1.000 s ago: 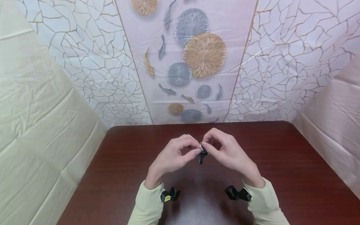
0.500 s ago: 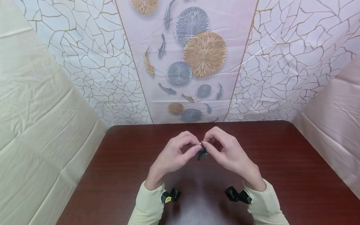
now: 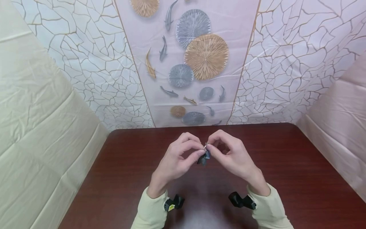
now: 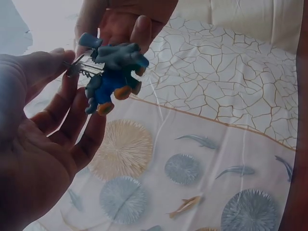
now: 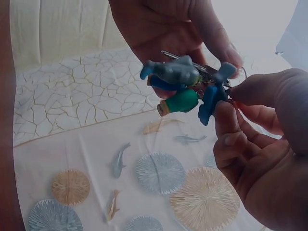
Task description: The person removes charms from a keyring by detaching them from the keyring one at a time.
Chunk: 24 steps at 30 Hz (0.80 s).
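In the head view, my left hand and right hand meet above the table, fingertips close together on a keyring with small charms hanging below. Blue and grey figure charms with orange feet show in the left wrist view, beside metal keys. From the right wrist, a thin metal ring loops between the two hands' fingertips. A green charm dangles there too. Each hand pinches the keyring between thumb and finger; the exact pinch spots are partly hidden by the fingertips.
A dark reddish-brown table lies under the hands. Behind it hangs a patterned cloth with fish and round motifs. Plain pale cloth slopes along the left side. Black wrist cameras sit at the sleeves.
The hands stay nearly in place, pinching the keyring. The hanging charms have turned, a green part showing half a second ago and a blue one now.
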Available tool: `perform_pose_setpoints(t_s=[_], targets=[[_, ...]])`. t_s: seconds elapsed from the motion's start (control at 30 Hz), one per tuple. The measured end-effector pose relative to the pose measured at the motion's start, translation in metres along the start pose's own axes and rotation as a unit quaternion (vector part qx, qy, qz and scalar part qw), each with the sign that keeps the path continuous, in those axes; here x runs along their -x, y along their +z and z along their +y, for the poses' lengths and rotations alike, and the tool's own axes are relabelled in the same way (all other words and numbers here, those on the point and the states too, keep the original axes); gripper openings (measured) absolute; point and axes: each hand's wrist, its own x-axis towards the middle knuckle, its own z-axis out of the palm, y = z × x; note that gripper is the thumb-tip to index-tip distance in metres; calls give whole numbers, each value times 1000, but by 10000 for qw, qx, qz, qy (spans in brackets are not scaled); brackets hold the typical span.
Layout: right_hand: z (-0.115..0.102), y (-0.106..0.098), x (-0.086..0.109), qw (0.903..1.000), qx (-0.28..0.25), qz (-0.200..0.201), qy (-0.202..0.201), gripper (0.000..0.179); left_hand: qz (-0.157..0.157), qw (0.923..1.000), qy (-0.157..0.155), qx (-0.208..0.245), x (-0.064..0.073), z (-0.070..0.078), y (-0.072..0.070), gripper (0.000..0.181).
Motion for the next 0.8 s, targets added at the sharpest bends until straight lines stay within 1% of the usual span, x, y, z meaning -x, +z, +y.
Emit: perform_pose_setpoints(t_s=[0.17, 0.33, 0.47, 0.57, 0.67, 0.8], targets=[[-3, 1, 0, 9998, -184, 22, -64, 18, -140, 9999, 31, -63, 0, 1, 2, 8], [-3, 2, 1, 9998, -140, 34, -164, 11, -188, 9995, -79, -239, 0, 3, 3, 7], [-3, 3, 1, 9997, -62, 51, -229, 6, -116, 9991, -259, -317, 0, 4, 3, 2], [-3, 4, 1, 9997, 31, 66, -237, 8, -62, 9987, -327, -377, 0, 4, 4, 6], [-4, 4, 1, 9998, 56, 86, -184, 7, -23, 9986, -290, -437, 0, 4, 5, 5], [-4, 3, 1, 9998, 3, 150, -118, 19, 143, 9985, -167, -509, 0, 4, 5, 4]])
